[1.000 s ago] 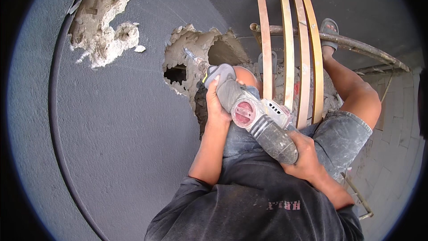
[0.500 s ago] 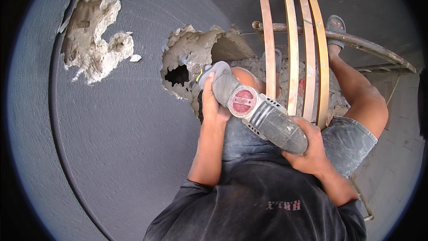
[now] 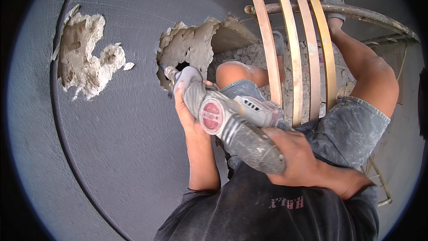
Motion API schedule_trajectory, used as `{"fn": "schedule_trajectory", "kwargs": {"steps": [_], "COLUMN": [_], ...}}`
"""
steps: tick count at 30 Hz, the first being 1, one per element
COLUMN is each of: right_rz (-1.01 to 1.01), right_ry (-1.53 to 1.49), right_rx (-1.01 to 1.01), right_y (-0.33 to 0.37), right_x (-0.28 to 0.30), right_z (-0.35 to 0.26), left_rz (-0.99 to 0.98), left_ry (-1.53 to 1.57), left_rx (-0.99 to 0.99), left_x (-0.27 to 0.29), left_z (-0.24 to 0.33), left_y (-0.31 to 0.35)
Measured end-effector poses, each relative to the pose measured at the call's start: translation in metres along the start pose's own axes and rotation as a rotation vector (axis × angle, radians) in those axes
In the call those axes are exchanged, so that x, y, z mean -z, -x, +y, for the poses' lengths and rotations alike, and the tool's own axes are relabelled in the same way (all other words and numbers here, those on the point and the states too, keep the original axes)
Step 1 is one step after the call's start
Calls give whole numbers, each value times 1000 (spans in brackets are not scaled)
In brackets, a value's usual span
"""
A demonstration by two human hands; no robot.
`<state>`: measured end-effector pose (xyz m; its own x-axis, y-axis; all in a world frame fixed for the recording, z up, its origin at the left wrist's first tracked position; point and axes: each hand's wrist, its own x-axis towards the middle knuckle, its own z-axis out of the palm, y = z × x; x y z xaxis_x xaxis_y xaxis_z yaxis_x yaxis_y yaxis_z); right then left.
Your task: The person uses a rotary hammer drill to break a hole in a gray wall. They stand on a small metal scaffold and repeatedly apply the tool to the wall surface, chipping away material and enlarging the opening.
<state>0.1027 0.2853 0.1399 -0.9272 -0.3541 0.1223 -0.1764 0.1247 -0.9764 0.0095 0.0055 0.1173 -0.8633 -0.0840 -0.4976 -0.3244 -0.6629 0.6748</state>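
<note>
A grey power hammer drill (image 3: 232,122) with a red round cap lies across my lap, its bit end at the lower left edge of a broken hole (image 3: 196,49) in the grey plastered wall (image 3: 111,151). My left hand (image 3: 187,107) wraps the front barrel of the drill. My right hand (image 3: 294,156) grips the rear handle. The bit tip is mostly hidden by my left fingers.
A second chipped patch (image 3: 87,56) scars the wall to the left. Several curved wooden slats (image 3: 294,40) run past my knees over a rusty metal pipe (image 3: 339,11). Rubble (image 3: 254,56) lies inside the hole. My sandalled foot (image 3: 332,0) rests on the pipe.
The drill and both hands have swung left and forward, bringing the bit end to the hole's edge. The view has shifted, so the wall holes now sit further right.
</note>
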Motion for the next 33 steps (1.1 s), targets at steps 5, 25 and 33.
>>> {"fn": "schedule_trajectory", "kwargs": {"steps": [5,25,33], "right_rz": [-18,82,86], "right_ry": [155,74,66], "right_rx": [181,16,47], "right_y": [-13,27,-15], "right_x": [-19,2,-20], "right_z": [-34,17,7], "left_rz": [-57,-90,-61], "left_ry": [226,87,107], "left_rx": [-184,67,19], "left_x": [5,6,-10], "left_z": [3,-33,0], "left_y": [5,-30,-36]}}
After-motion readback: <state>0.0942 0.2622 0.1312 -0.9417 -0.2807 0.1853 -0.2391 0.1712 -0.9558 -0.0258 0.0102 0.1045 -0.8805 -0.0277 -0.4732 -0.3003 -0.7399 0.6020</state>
